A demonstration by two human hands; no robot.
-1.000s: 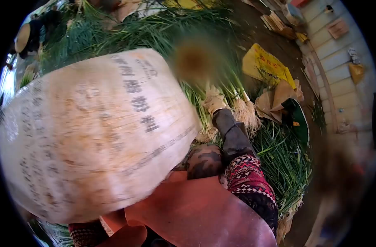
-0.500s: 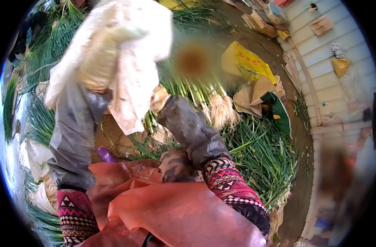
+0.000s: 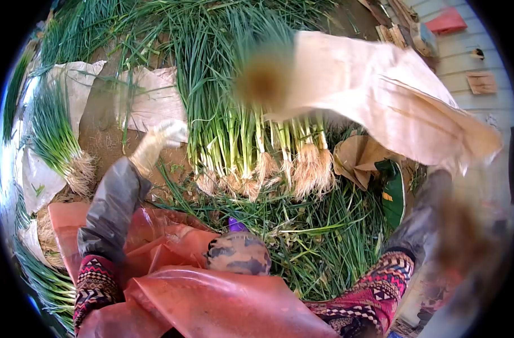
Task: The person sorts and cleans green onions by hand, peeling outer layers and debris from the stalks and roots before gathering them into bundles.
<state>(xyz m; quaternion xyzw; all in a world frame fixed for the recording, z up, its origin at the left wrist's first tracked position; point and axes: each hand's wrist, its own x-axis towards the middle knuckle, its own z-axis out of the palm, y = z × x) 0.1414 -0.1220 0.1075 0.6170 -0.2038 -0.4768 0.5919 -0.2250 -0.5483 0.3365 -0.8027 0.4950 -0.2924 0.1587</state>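
A pale woven sack (image 3: 375,84) stretches through the air across the upper right, blurred along its edges. My right hand is hidden behind the sack's lower right end, where my grey sleeve (image 3: 428,197) meets it; the sack hangs from that hand. My left hand (image 3: 155,143), in a pale glove, has its fingers stretched out to the right, blurred, beside the lower edge of a light cloth sheet (image 3: 153,104) on the ground. Right of this hand lies a row of green onions (image 3: 240,146), white roots towards me and green leaves pointing away.
A separate bundle of green onions (image 3: 57,129) lies at the left. Loose green leaves (image 3: 330,236) cover the ground before my knee. A brown paper-like bag (image 3: 355,160) and a green bag (image 3: 391,191) lie at the right, near the pale panelled wall (image 3: 488,50).
The sack has swung from the upper left to the upper right with my right hand. My left hand has come away from it and lower. The onion row is now uncovered.
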